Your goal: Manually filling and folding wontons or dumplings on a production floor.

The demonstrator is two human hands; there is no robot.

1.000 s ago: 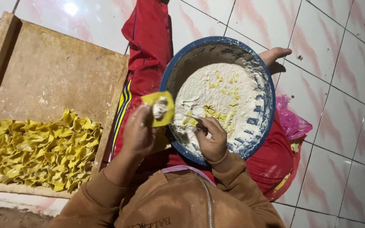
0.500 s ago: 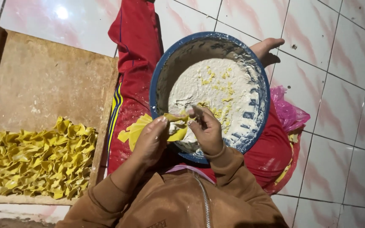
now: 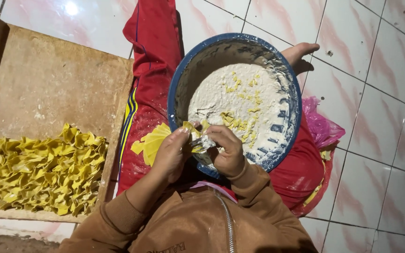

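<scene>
I see the wooden tray [image 3: 48,84] with folded yellow pieces [image 3: 38,171], then the blue bowl [image 3: 234,98] of white filling. Over its near rim, my left hand [image 3: 172,157] and right hand [image 3: 226,150] pinch a yellow wrapper [image 3: 191,136] shut; sealing it needs even pressure.

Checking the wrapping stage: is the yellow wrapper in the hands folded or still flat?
Folded: both hands pinch the yellow wrapper shut around white filling.
</scene>
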